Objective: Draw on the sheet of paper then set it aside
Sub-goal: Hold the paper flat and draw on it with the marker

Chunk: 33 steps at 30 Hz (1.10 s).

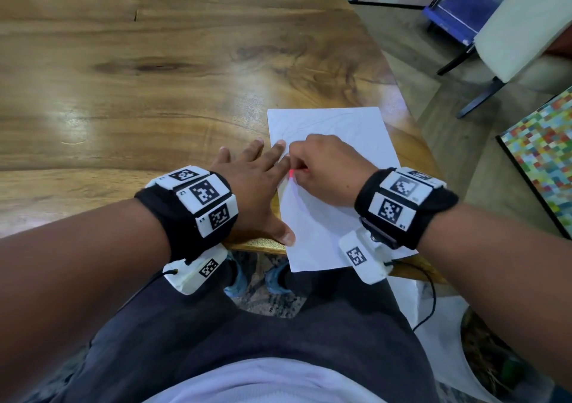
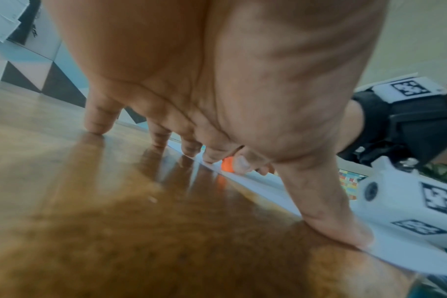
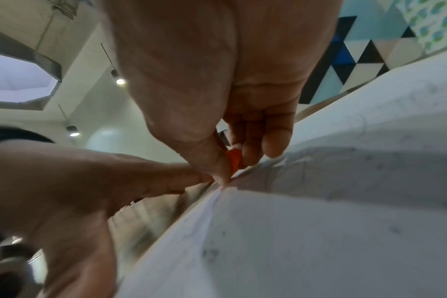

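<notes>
Sheet of paper (image 1: 328, 217) lies at the table's (image 1: 154, 71) near edge, bottom overhanging. Right hand (image 1: 328, 170) rests on it, fingers curled, pinching an orange drawing tool (image 3: 234, 161). Left hand (image 1: 250, 186) lies flat, fingers spread, pinning the sheet's left edge

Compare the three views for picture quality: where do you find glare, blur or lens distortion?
Head view: window glare sheens the wooden table; edges bow from the wide lens. Left wrist view: the near table is a blurred smear, the left hand looms oversized. Right wrist view: the sheet of paper is soft, the right hand shadowed.
</notes>
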{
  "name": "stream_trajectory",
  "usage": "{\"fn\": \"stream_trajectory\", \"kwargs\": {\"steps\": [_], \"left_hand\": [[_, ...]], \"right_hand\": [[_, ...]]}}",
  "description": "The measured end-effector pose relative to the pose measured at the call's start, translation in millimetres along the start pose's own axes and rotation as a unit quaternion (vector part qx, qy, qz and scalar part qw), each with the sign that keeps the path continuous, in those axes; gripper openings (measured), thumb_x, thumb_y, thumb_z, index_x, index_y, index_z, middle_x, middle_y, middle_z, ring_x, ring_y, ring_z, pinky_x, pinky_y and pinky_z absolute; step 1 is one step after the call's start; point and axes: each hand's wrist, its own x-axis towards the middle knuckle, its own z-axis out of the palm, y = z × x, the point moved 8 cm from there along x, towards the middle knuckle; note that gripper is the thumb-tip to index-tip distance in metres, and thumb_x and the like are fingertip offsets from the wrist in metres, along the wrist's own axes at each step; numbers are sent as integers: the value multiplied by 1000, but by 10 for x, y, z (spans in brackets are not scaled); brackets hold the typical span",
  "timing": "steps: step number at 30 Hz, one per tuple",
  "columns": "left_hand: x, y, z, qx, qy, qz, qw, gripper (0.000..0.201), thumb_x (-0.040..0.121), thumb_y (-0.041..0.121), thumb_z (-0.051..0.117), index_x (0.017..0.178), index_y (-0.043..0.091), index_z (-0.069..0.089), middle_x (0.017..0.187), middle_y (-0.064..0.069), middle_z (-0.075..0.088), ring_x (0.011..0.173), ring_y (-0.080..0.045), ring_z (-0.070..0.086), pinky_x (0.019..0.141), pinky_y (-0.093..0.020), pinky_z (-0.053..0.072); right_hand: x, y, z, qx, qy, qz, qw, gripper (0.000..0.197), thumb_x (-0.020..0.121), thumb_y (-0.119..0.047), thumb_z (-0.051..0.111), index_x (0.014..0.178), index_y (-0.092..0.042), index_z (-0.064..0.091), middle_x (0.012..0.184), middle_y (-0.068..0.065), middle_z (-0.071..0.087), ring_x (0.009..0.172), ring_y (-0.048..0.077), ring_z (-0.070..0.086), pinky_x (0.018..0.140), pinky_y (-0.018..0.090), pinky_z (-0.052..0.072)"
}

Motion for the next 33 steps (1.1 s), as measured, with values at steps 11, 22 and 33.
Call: {"fn": "stream_trajectory", "kwargs": {"steps": [11,22,33], "left_hand": [[35,0,22,9,-7,2,1000,145,53,101,52,158,31,-18,167,7,-26,156,-26,-14,118,-67,15],[68,12,42,15,-20,7,1000,137,55,99,54,155,43,-21,166,3,-29,155,-31,-16,113,-72,19],[61,40,13,33,-5,0,999,134,57,96,57,156,43,-17,168,1,-23,155,-32,-11,110,-73,23]], "right_hand": [[-52,87,-6,1,-7,-12,1000,8,92,-24,53,89,-20,58,88,1,52,86,24,53,76,39,47],[-403,-260,129,-4,-79,-129,988,10,89,-21,57,90,-15,65,93,-3,55,81,21,54,68,38,46],[-384,-73,76,-4,-61,-81,995,10,91,-23,55,90,-16,61,90,-2,51,83,21,52,74,38,46]]}}
